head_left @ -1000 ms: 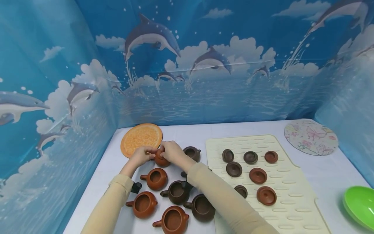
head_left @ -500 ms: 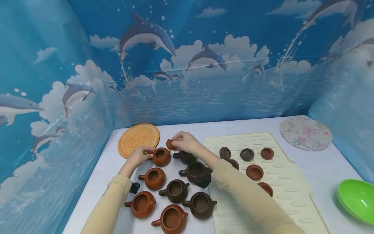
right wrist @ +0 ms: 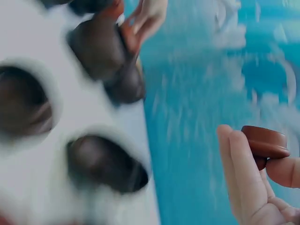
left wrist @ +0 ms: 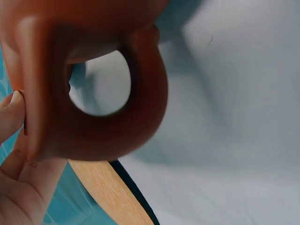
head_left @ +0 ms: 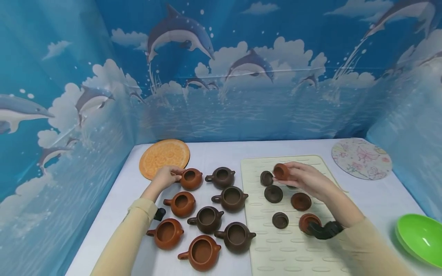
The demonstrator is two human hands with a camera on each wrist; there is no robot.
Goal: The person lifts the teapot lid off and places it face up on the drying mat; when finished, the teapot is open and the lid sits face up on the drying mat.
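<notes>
At the back left of the table, my left hand (head_left: 164,178) pinches the handle of a reddish-brown teapot (head_left: 191,179) that has no lid on. A reddish teapot handle (left wrist: 101,133) looms large in the left wrist view, with the thumb and fingertips at its left edge. Above the cream mat (head_left: 272,253), my right hand (head_left: 307,178) holds a small reddish teapot lid (head_left: 281,171). The right wrist view has that lid (right wrist: 266,142) between thumb and fingers, knob down and hollow side up.
Several lidless teapots, reddish (head_left: 202,253) and dark brown (head_left: 237,237), stand left of the mat. Several lids (head_left: 273,194) lie on the mat. An orange round mat (head_left: 165,153) is back left, a floral round mat (head_left: 362,158) back right, a green bowl (head_left: 421,237) front right.
My right hand has lifted the lid off the back-left reddish teapot and carried it right, over the cream mat. The left hand has stayed at that teapot's handle.
</notes>
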